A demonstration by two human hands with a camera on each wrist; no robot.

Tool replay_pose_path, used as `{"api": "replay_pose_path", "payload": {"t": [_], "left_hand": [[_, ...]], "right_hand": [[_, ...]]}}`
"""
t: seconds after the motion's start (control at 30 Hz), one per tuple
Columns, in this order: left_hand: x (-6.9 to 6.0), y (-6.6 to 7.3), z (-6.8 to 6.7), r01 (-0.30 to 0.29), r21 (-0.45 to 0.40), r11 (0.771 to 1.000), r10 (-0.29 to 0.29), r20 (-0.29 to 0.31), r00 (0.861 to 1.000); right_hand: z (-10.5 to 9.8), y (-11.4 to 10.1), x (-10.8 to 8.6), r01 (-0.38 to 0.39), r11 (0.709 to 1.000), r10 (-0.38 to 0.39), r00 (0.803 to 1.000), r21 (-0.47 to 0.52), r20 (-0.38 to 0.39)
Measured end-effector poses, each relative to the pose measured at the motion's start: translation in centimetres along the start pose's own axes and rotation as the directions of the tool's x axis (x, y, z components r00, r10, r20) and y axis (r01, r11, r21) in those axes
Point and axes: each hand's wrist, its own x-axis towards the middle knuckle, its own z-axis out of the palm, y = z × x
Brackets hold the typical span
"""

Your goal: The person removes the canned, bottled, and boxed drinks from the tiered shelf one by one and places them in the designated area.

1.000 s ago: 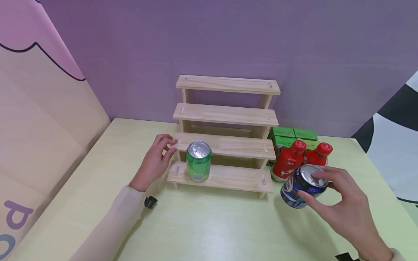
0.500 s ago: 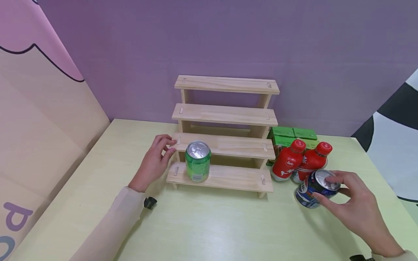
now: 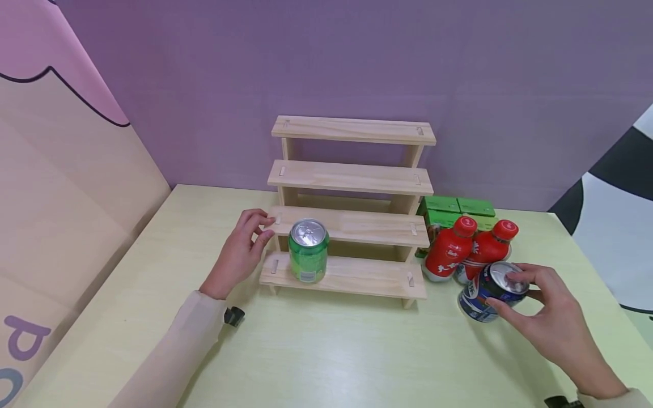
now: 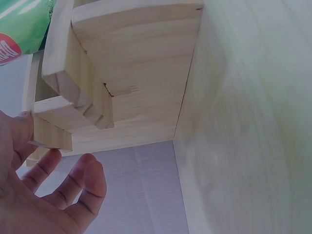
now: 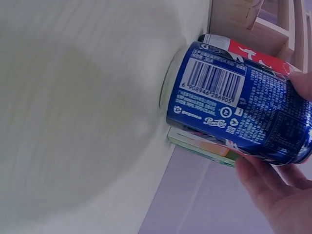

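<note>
My left hand (image 3: 237,253) pinches the left end of the second-lowest board of a stepped wooden display shelf (image 3: 352,225); in the left wrist view, the thumb and a finger meet that board end (image 4: 51,134). On the lowest step stands a green can (image 3: 308,258), upright, right of this hand. At the right, my right hand (image 3: 556,320) holds a blue Pepsi can (image 3: 491,294) by its upper part, thumb on one side and fingers on the other. The can leans a little, close in front of two red bottles (image 3: 449,249). Whether its base touches the table cannot be told.
Green boxes (image 3: 459,208) stand behind the red bottles, right of the shelf. A purple backdrop (image 3: 357,62) rises behind the pale table (image 3: 326,351), and a beige printed panel (image 3: 66,192) borders the left side.
The right hand has moved the blue can right and slightly down, in front of the second red bottle, with little motion in the last half second. The left hand keeps its grip.
</note>
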Motion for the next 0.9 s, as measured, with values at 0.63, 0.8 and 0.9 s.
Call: {"api": "replay_pose_path", "payload": {"t": [0.63, 0.8, 0.9], "left_hand": [[0.0, 0.0, 0.0, 0.005, -0.009, 1.0, -0.005, 0.004, 1.0], [0.1, -0.1, 0.1, 0.001, -0.011, 1.0, -0.001, 0.001, 1.0], [0.1, -0.1, 0.1, 0.004, -0.009, 1.0, -0.004, 0.001, 1.0]], "right_hand": [[-0.7, -0.9, 0.4, -0.024, 0.999, 0.023, 0.999, -0.025, -0.027], [-0.5, -2.7, 1.1, 0.058, 0.998, -0.057, 0.997, 0.018, -0.049], [0.1, -4.2, 1.6, 0.147, 0.988, -0.145, 0.988, 0.05, -0.05]]}}
